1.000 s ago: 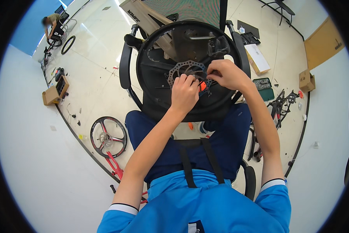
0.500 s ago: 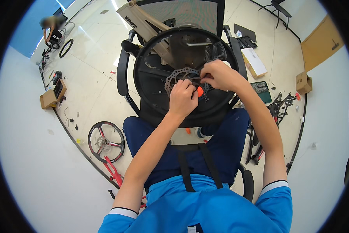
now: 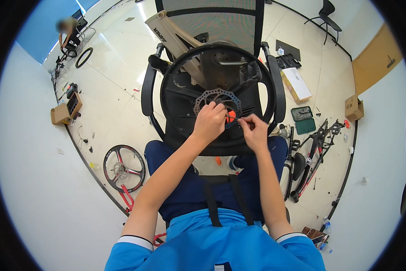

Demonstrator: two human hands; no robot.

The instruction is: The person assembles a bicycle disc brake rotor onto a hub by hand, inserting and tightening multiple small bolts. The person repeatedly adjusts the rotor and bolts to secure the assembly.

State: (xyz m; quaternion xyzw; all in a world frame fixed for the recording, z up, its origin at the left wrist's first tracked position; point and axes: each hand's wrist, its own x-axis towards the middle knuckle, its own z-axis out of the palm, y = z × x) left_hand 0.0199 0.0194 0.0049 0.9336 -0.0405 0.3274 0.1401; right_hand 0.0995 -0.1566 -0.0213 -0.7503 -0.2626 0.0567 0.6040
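A bicycle wheel with a black rim (image 3: pixel 163 97) lies flat on an office chair (image 3: pixel 279 86) in front of me. A drilled metal brake disc (image 3: pixel 203 97) sits at its hub. My left hand (image 3: pixel 210 119) is closed over the disc's near edge, fingers pinched by an orange piece (image 3: pixel 231 116). My right hand (image 3: pixel 255 132), just right of it, pinches the end of a thin dark rod (image 3: pixel 236 119), like a hex key. That rod runs across to the left fingertips; whether they grip it or the orange piece is hidden.
A cream bicycle frame (image 3: pixel 173 31) leans over the wheel's far side. On the floor, a three-spoke wheel (image 3: pixel 124 168) lies left; a green case (image 3: pixel 303 119), a black-red bike frame (image 3: pixel 318 151) and a long box (image 3: pixel 295 85) lie right. Another person (image 3: pixel 68 34) works far left.
My right hand has come down toward me from the far side of the disc to beside the left hand. The dark rod now shows between the hands. The whole view has shifted slightly.
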